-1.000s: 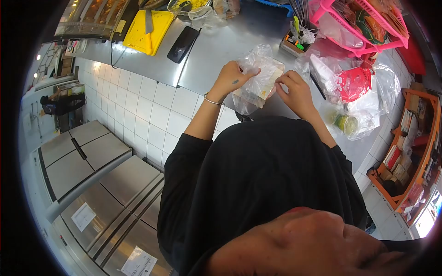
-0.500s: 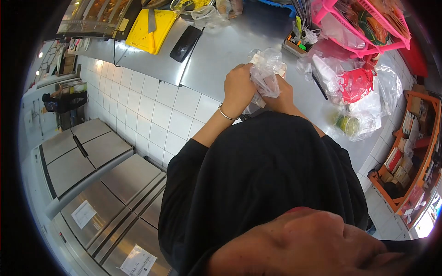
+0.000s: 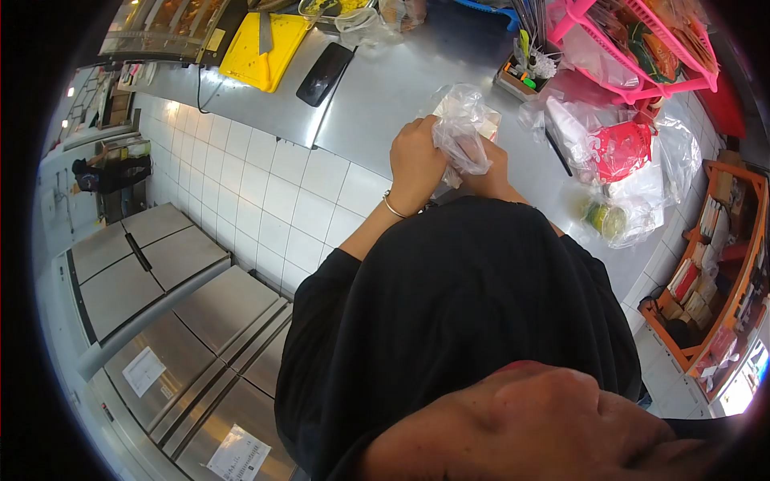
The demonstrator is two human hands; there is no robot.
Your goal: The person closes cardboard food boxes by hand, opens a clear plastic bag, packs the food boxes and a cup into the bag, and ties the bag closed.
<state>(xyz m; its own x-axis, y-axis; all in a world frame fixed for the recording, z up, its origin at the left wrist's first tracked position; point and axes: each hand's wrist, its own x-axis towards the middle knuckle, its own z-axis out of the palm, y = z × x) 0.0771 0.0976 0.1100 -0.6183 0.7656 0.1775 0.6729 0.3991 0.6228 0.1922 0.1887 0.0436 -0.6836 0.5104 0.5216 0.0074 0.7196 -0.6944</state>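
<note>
A clear plastic bag (image 3: 464,144) is bunched up over the near part of the steel table, with a pale, flat item (image 3: 487,122) showing behind and through it. My left hand (image 3: 417,160) is closed on the bag's left side, knuckles up, a bangle at the wrist. On the right, my right hand (image 3: 491,170) lies partly behind the plastic and seems to grip the bag and the item from below; its fingertips are hidden. The two hands are close together at the bag.
A yellow cutting board (image 3: 281,50) with a knife (image 3: 265,48) and a black phone (image 3: 324,74) lie left. Right are a pen box (image 3: 517,78), a pink basket (image 3: 642,76), a red-and-clear plastic bag (image 3: 622,152) and a black pen (image 3: 558,152). Another person (image 3: 112,172) stands far left.
Since one second ago my hands have come together and the spread bag has been gathered between them. Over the last half second they have barely moved.
</note>
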